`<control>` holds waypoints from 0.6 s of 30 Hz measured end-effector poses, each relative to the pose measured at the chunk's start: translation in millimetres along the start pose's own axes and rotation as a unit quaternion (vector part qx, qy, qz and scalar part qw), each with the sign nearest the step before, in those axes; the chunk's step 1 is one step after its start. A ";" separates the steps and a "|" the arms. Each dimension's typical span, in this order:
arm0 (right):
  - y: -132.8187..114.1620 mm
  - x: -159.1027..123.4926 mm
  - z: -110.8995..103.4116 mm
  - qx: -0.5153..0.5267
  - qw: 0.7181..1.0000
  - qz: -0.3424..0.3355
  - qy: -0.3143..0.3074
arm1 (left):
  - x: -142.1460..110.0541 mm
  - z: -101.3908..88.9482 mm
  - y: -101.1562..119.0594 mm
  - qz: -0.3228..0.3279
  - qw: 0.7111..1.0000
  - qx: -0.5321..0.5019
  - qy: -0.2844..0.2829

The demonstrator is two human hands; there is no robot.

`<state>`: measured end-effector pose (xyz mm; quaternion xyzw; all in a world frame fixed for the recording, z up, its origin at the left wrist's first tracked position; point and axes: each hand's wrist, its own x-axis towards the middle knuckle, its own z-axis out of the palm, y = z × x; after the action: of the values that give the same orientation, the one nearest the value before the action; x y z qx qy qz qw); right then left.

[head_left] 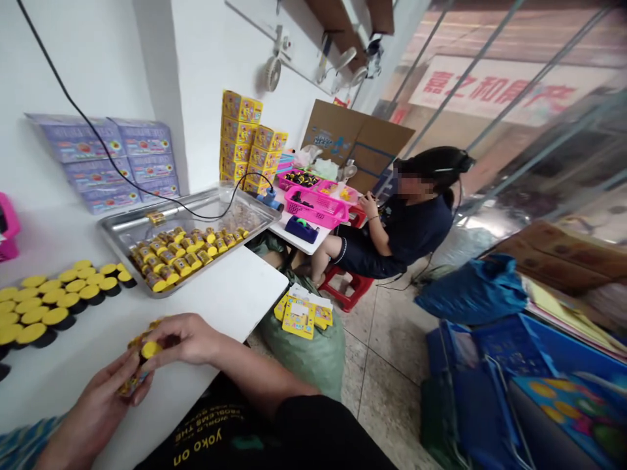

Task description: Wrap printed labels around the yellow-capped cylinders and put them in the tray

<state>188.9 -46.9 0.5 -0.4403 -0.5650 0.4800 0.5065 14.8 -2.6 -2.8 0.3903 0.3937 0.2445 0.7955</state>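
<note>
Both my hands meet over the near edge of the white table (230, 294). My left hand (105, 401) grips a small yellow-labelled toy (131, 382) from below. My right hand (183, 339) pinches a yellow-topped black cap (149, 350) against the top of that toy. Rows of the same yellow-topped black caps (53, 303) lie on the table to the left. A metal tray (122, 228) behind holds several small yellow-labelled toys (181, 256) in rows.
A seated person (401, 222) works at a far table beside pink baskets (316, 205) and stacked yellow boxes (245, 140). A green sack (313, 356) with yellow cards (301, 316) stands right of my table. Blue crates (514, 352) and a blue bag (470, 290) fill the floor at right.
</note>
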 end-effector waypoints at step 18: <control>10.1 8.6 13.0 -0.361 0.917 -0.150 0.077 | 4.7 -4.0 3.8 -0.065 0.995 -0.078 0.021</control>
<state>175.2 -38.1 -8.5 -0.5392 -0.7183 0.1262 0.4211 13.9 4.6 -3.2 0.2957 0.4145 0.2306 0.8292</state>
